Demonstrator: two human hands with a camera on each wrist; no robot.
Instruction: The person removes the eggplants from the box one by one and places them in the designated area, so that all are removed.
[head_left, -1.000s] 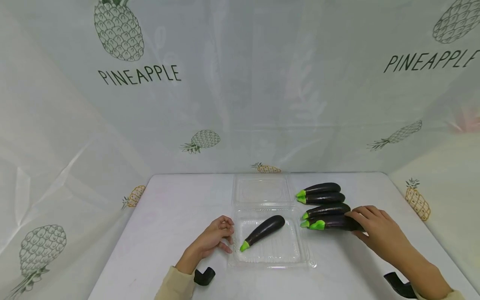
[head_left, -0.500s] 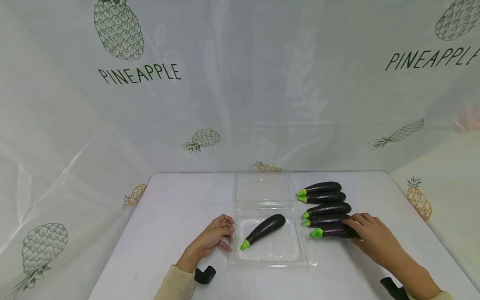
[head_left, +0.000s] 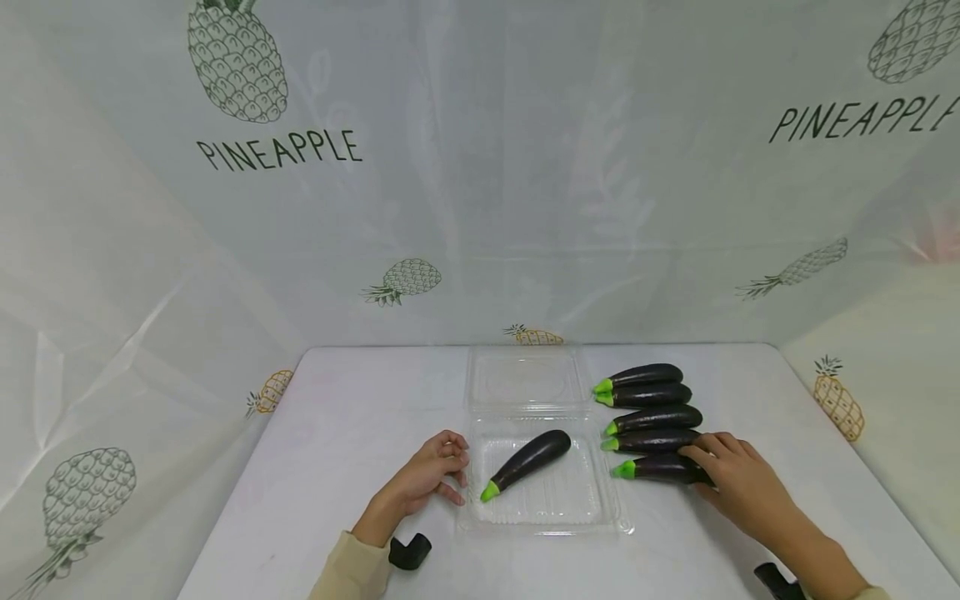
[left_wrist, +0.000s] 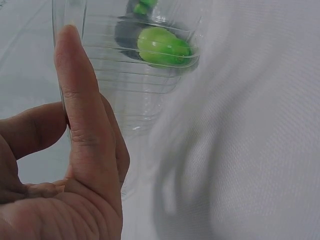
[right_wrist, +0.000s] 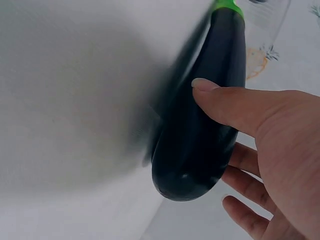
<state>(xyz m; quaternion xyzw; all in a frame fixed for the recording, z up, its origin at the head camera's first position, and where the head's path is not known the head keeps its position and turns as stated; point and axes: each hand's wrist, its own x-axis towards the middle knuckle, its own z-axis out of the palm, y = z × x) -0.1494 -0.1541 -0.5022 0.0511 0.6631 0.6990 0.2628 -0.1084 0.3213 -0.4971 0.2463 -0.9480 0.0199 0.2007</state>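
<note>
My right hand (head_left: pixel 738 483) holds the rounded end of the nearest dark eggplant (head_left: pixel 660 469), thumb on one side and fingers on the other. In the right wrist view, this eggplant (right_wrist: pixel 200 135) has its green stem end pointing away from the hand. My left hand (head_left: pixel 427 473) rests against the left side of a clear plastic clamshell container (head_left: pixel 592 517), lid laid back. One finger (left_wrist: pixel 82 95) runs along its wall in the left wrist view. Another eggplant (head_left: pixel 528 461) lies diagonally inside the container, green end toward the left hand.
Several more eggplants (head_left: pixel 652 417) lie in a row behind the held one, green ends left. The white table (head_left: pixel 360 383) backs onto a pineapple-print curtain (head_left: pixel 525 167). A black strap piece (head_left: pixel 409 552) shows by the left wrist.
My right hand has drawn the held eggplant nearer the front and slightly left, opening a gap from the row behind. My left hand has stayed at the container.
</note>
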